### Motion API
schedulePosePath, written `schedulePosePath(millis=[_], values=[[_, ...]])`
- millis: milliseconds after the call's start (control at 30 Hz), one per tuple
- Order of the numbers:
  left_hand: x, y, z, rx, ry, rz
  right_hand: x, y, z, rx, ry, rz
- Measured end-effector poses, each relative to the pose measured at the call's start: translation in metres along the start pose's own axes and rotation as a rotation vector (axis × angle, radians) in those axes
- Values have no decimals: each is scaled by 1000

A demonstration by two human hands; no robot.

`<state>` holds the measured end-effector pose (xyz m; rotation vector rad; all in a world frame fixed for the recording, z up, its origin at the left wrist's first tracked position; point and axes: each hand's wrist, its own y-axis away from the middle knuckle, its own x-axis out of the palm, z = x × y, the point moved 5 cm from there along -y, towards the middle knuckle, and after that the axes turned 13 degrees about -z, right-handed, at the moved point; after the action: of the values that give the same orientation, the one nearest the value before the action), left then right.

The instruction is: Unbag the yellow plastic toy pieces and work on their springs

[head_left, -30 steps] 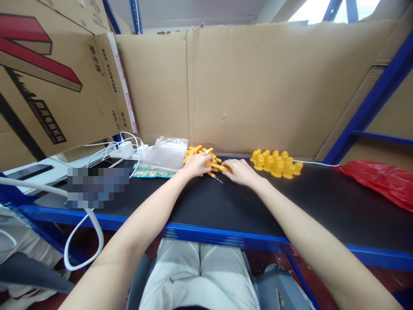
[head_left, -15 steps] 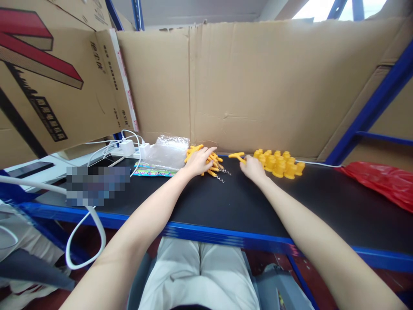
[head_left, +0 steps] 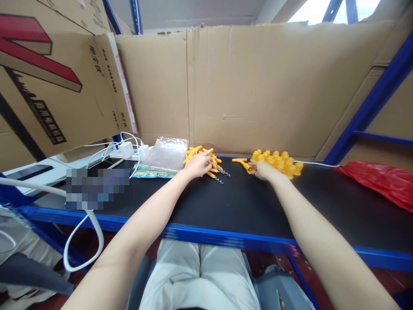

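My left hand [head_left: 197,165] rests on a heap of yellow corkscrews [head_left: 193,151], its fingers curled round one of them. Thin metal spirals poke out of the heap on its right side. Over to the right, my right hand [head_left: 263,170] is closed on a small yellow sleeve [head_left: 249,167] with a round flared end. A T-shaped corkscrew handle [head_left: 239,160] lies just left of those fingers; I cannot tell whether it touches the sleeve. Several more yellow sleeves [head_left: 280,162] stand in a cluster behind and right of my right hand.
Clear plastic bags [head_left: 166,154] and a colourful packet [head_left: 151,171] lie left of the heap, near white chargers and cables [head_left: 125,150]. A red plastic bag [head_left: 377,181] is at the right. Cardboard [head_left: 258,86] walls the back; a blue rail [head_left: 226,236] edges the front.
My right hand has moved right to the sleeves and now grips one; before, it held the T-handled corkscrew. My left hand stays on the heap, its fingers more curled.
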<state>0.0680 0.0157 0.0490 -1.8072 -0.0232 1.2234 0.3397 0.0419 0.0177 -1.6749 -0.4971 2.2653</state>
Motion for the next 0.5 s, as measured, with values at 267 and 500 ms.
schedulePosePath(millis=[267, 500], values=[[2, 0, -4, 12, 40, 36, -1, 6, 14, 118, 112, -5], [3, 0, -5, -17, 78, 51, 8, 6, 12, 196, 153, -108]])
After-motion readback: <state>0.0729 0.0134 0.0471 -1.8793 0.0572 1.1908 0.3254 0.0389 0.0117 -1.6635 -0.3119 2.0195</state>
